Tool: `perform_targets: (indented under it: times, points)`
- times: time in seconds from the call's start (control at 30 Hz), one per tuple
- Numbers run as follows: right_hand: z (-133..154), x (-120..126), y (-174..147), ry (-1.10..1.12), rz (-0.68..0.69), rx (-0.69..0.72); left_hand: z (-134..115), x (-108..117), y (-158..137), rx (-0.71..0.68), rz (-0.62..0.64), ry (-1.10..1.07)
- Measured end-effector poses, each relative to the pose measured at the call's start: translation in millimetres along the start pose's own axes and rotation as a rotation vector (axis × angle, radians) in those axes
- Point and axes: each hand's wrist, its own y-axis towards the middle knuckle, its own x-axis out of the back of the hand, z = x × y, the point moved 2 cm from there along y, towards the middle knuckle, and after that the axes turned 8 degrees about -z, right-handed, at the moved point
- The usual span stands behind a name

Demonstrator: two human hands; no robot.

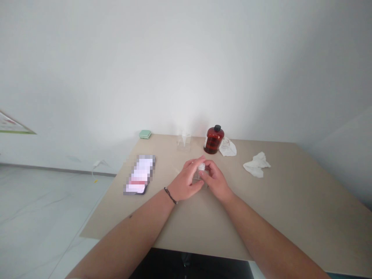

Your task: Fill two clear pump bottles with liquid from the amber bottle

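The white-topped clear container (201,167) sits between the hands over the table (279,209), the left hand (189,179) curled around it and the right hand (216,179) gripping its top, seemingly working that top, which calls for steady bracing, with the red-brown bottle (214,140) beyond.

One white-topped container (201,167), one bottle (214,140), one phone (141,174), one case (145,134), one clear box (180,145) and two crumpled tissues (257,166) show.
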Motion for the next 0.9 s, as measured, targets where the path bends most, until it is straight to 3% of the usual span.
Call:
perform_targets:
  times: [0.17,0.37,0.57,0.77,0.9]
  points:
    - [6.1,2.1,0.3,-0.065,0.011,0.079,-0.4,0.7,0.1,-0.002,0.008,0.013]
    - [0.0,0.2,-0.1,0.021,0.005,0.0,-1.0,0.5,0.3,0.001,0.0,-0.006]
    - [3.1,2.4,0.0,-0.042,0.015,0.062,-0.7,0.9,0.1,0.0,0.011,0.011]
    - [-1.8,0.4,0.0,0.031,0.0,-0.005,-0.6,0.6,-0.1,-0.01,0.009,0.021]
    - [2.4,2.2,0.4,-0.005,0.0,0.044,-0.2,0.6,0.3,-0.018,0.008,0.029]
